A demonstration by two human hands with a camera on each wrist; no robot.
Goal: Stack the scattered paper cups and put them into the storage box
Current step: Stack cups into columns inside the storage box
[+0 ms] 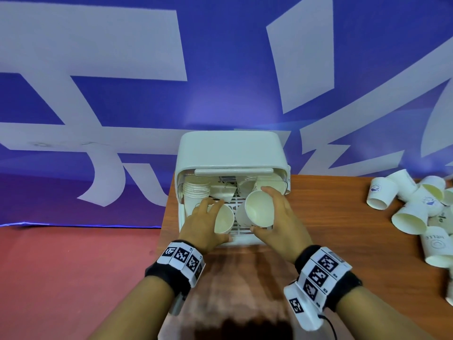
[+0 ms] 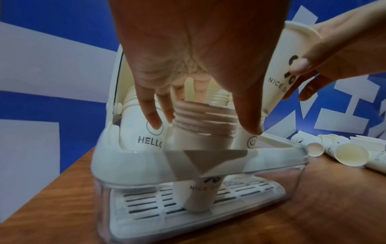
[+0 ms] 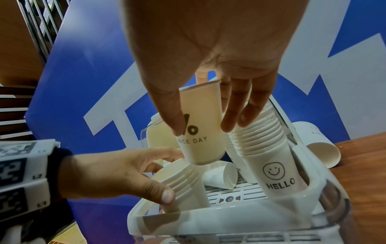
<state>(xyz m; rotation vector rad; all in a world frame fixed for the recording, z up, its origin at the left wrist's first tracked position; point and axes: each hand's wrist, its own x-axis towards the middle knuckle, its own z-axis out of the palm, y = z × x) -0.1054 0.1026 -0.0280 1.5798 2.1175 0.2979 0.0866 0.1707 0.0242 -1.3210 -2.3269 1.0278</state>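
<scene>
White paper cups occupy both hands above the open storage box, which sits at the centre of the head view on the near left corner of a wooden table, its white lid tipped up behind it. Left hand: fingers and thumb curled round a short stack of cups, mouth facing the camera, standing on the slotted white tray at the box floor; in the left wrist view the stack shows several nested rims and the print "NICE DAY" through the clear front wall. Right hand: thumb and fingers clasped round a single cup, held tilted just right of the stack and above the box; in the right wrist view this cup bears "NICE DAY" and its base hangs just over the stack's rim, contact not discernible. Inside the box, a taller stack with a smiley face and "HELLO" leans at the right of the right wrist view, another stack lies at the box's upper left in the head view, and one cup lies on its side on the tray. Loose cups lie scattered at the right edge of the head view, well apart from the box. Blue banner with white shapes fills the background.
</scene>
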